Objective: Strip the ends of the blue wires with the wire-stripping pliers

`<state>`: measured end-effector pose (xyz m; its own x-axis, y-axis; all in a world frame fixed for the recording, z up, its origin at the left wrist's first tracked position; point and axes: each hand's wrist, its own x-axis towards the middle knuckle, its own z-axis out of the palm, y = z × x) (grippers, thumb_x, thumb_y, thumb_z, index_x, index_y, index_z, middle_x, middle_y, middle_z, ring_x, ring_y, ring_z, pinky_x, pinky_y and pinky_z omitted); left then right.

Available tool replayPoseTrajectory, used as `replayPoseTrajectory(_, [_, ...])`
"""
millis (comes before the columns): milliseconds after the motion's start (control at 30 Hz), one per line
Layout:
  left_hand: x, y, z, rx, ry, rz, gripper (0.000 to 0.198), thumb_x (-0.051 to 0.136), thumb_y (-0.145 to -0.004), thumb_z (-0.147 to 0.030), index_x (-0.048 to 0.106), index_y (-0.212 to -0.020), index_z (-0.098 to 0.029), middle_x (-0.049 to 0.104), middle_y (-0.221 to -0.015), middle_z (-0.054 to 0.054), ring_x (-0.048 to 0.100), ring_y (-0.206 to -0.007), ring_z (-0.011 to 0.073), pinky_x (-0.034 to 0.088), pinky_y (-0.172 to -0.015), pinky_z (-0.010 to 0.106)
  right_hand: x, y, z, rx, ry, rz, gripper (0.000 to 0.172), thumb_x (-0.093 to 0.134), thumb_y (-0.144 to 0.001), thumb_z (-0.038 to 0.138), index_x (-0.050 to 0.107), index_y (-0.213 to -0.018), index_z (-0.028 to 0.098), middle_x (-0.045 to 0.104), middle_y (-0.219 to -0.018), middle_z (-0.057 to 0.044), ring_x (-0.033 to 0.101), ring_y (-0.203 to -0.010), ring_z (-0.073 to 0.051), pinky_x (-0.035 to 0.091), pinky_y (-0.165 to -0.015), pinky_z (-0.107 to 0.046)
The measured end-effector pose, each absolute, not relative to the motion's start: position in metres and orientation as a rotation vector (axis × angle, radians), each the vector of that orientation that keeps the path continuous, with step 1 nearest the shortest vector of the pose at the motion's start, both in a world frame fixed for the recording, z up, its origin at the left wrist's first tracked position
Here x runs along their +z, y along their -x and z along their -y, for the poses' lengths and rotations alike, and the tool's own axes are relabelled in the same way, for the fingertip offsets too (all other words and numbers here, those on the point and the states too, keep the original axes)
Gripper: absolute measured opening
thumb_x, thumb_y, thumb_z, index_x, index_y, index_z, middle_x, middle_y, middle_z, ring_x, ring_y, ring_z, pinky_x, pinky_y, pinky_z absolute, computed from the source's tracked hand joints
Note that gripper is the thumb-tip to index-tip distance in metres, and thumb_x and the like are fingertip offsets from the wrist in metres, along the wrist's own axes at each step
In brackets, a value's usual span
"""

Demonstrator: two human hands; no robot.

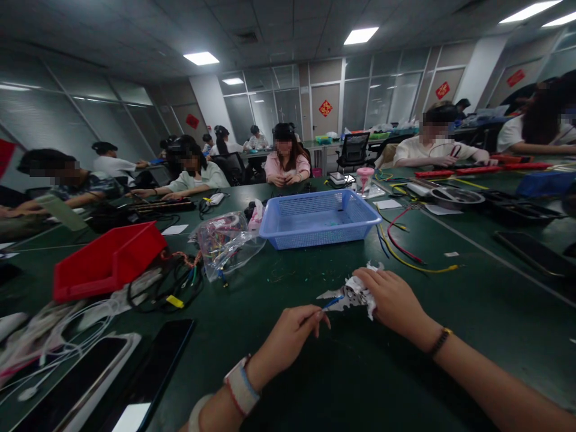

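My right hand (393,297) is closed round the handles of silver wire strippers (353,298), with crumpled white tissue (369,300) between palm and tool. Their notched jaws are apart and point left toward my other hand. My left hand (294,333) pinches a short blue wire (333,302), which lies across the jaws. Whether the jaws touch the wire I cannot tell. Both hands are just above the dark green table (270,288). Small blue-green scraps lie on the table beyond the tool.
Beyond my hands stands a blue plastic basket (315,237). Left of it are a clear bag of wires (225,246), a red bin (108,258), black cables and phones (155,366). Yellow and red wires (414,264) lie to the right. Several people sit around the tables.
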<state>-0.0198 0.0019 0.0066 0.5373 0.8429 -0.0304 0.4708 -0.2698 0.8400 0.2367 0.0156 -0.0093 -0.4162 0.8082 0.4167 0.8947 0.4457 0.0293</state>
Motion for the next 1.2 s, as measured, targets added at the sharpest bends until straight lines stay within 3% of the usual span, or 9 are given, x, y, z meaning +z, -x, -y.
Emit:
replayPoseTrajectory(233, [0.006, 0.022, -0.003, 0.573, -1.951, -1.106, 0.039, 0.036, -0.098, -0.039, 0.067, -0.091, -0.018, 0.058, -0.071, -0.002, 0.054, -0.069, 0.0129, 0.036, -0.065, 0.022, -0.024, -0.235, -0.023, 0.015, 1.393, 2.256, 0.065, 0.045, -0.073, 0.004, 0.039, -0.136, 0.019, 0.048, -0.138, -0.011, 0.047, -0.125, -0.024, 0.041, -0.104, -0.044])
replayPoseTrajectory(433, [0.005, 0.023, -0.002, 0.550, -1.934, -1.115, 0.038, 0.034, -0.099, -0.039, 0.067, -0.096, -0.020, 0.058, -0.073, -0.002, 0.053, -0.067, 0.0127, 0.036, -0.062, 0.022, -0.023, -0.235, -0.021, 0.125, 1.371, 2.266, 0.062, 0.045, -0.071, 0.002, 0.045, -0.130, 0.019, 0.055, -0.130, -0.011, 0.051, -0.119, -0.023, 0.042, -0.100, -0.044])
replayPoseTrajectory(733, [0.006, 0.023, -0.001, 0.548, -1.971, -1.106, 0.034, 0.035, -0.098, -0.032, 0.066, -0.095, -0.019, 0.059, -0.073, -0.001, 0.056, -0.072, 0.0136, 0.038, -0.067, 0.023, -0.006, -0.234, -0.020, -0.368, 1.417, 2.381, 0.044, 0.052, -0.073, 0.009, 0.056, -0.116, 0.014, 0.064, -0.115, -0.011, 0.057, -0.091, -0.024, 0.042, -0.080, -0.040])
replayPoseTrajectory(1033, [0.007, 0.022, -0.002, 0.582, -2.024, -1.106, 0.033, 0.036, -0.098, -0.031, 0.066, -0.094, -0.018, 0.058, -0.071, -0.001, 0.057, -0.070, 0.0134, 0.040, -0.068, 0.023, -0.006, -0.235, -0.018, -0.331, 1.406, 2.402, 0.055, 0.049, -0.068, 0.004, 0.050, -0.123, 0.011, 0.059, -0.122, -0.014, 0.057, -0.095, -0.022, 0.042, -0.084, -0.035])
replayPoseTrajectory(1200, [0.006, 0.023, -0.001, 0.571, -2.067, -1.091, 0.034, 0.034, -0.098, -0.032, 0.065, -0.095, -0.019, 0.058, -0.072, -0.001, 0.057, -0.071, 0.0134, 0.040, -0.068, 0.023, -0.002, -0.235, -0.016, -0.416, 1.405, 2.423, 0.046, 0.051, -0.074, 0.009, 0.053, -0.120, 0.012, 0.061, -0.119, -0.013, 0.057, -0.092, -0.022, 0.040, -0.081, -0.035])
